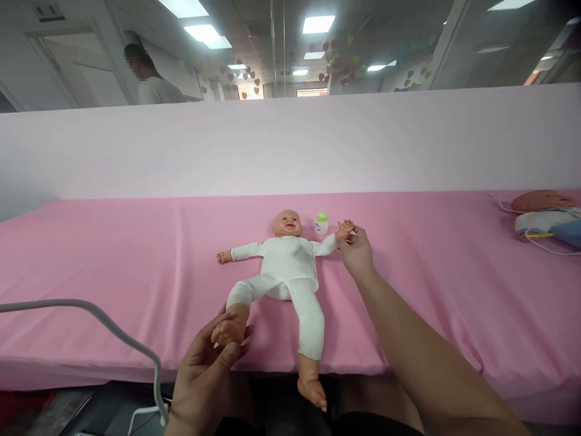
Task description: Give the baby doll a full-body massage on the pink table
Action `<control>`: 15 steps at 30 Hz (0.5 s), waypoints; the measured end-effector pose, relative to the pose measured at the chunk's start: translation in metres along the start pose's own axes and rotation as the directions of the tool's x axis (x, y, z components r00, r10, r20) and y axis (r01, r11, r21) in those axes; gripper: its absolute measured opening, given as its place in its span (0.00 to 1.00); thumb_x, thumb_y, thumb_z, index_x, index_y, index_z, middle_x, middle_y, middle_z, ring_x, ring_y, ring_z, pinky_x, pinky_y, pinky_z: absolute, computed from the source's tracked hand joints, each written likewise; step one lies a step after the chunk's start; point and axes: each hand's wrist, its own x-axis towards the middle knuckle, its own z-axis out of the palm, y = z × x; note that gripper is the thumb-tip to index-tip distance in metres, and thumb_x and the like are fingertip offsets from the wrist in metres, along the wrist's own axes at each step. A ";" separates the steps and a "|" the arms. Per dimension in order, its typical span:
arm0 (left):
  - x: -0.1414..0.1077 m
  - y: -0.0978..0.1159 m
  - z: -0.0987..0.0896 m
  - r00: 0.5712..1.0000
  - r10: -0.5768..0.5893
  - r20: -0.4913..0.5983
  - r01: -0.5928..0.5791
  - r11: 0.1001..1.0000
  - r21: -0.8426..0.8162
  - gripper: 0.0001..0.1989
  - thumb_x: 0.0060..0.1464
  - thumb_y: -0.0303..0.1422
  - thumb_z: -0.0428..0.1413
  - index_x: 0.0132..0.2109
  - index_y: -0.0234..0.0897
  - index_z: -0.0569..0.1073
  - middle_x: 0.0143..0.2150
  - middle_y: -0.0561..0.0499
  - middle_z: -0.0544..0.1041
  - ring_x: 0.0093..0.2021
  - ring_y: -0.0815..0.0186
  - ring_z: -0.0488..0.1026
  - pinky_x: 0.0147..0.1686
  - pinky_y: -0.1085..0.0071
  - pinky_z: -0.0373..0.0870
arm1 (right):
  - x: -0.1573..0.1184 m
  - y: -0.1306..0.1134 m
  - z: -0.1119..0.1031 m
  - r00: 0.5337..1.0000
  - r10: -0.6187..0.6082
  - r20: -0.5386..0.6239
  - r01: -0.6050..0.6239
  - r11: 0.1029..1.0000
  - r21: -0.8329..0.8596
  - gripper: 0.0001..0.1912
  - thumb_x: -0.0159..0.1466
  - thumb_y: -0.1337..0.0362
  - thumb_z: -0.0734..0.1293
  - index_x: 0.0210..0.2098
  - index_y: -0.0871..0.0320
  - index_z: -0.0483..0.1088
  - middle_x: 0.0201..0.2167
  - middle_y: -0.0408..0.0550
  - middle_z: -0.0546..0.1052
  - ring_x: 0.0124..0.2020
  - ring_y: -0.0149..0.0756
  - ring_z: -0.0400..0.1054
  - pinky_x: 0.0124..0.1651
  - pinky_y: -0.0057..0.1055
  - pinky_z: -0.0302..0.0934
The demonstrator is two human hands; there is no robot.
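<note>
Head view: the left hand (204, 363) grips one foot (228, 332) of a doll (290, 257), fingers wrapped behind it and thumb in front, so that leg is bent outward; the right hand (358, 251) pinches the doll's small hand (345, 225) on the opposite side, at the wrist, with that arm stretched out sideways; the doll lies on its back on a pink-covered table (417, 242), its head (287, 224) toward the far side, its body in a white suit (290, 260); its other arm lies out to the side, its hand (224, 257) bare, and its other leg reaches toward the person, the bare foot (313, 392) past the near edge of the table.

Just beside the doll's head, between it and the pinched hand, a small bottle (321, 226) with a green cap (322, 215) stands upright; well apart at the far right lie a brown rounded object (542, 201), blue and white cloth (563, 231) and thin white tubing (556, 252); a grey curved tube (102, 316) crosses the near left corner; behind the table runs a white partition (290, 145); beyond it, to the left, a person in a light top (158, 91) is near a door (84, 69); heart shapes (333, 45) and ceiling lights (318, 24) show above.
</note>
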 end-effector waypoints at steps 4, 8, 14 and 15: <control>0.014 0.008 0.007 0.977 0.016 0.212 -0.057 0.981 0.188 0.23 0.42 0.35 0.76 0.49 0.43 0.85 0.65 0.40 0.76 0.49 0.43 0.83 0.49 0.47 0.82 | -0.032 -0.028 0.018 0.945 -0.308 0.111 0.315 0.948 -0.054 0.27 0.65 0.56 0.72 0.62 0.50 0.68 0.55 0.51 0.81 0.50 0.44 0.79 0.55 0.45 0.75; 0.033 0.019 0.030 0.910 0.074 0.407 -0.193 0.946 0.259 0.16 0.49 0.35 0.73 0.47 0.42 0.86 0.63 0.37 0.78 0.65 0.38 0.72 0.57 0.46 0.77 | -0.056 -0.041 0.037 0.820 -0.471 0.325 0.539 0.826 -0.162 0.23 0.67 0.62 0.69 0.61 0.48 0.71 0.56 0.48 0.81 0.53 0.45 0.77 0.59 0.46 0.72; 0.064 0.017 0.059 0.865 0.101 0.491 -0.256 0.931 0.260 0.17 0.48 0.36 0.73 0.47 0.41 0.86 0.66 0.36 0.75 0.69 0.39 0.67 0.56 0.51 0.77 | -0.065 -0.034 0.052 0.555 -0.607 0.568 0.816 0.532 -0.228 0.23 0.67 0.71 0.65 0.60 0.50 0.75 0.55 0.51 0.81 0.56 0.48 0.74 0.61 0.52 0.68; 0.069 0.016 0.062 0.866 0.097 0.491 -0.249 0.934 0.255 0.18 0.48 0.37 0.73 0.47 0.40 0.86 0.64 0.36 0.76 0.66 0.40 0.71 0.55 0.52 0.78 | -0.065 -0.033 0.053 0.532 -0.611 0.587 0.834 0.499 -0.236 0.23 0.68 0.72 0.65 0.59 0.50 0.75 0.54 0.52 0.81 0.55 0.48 0.74 0.61 0.52 0.68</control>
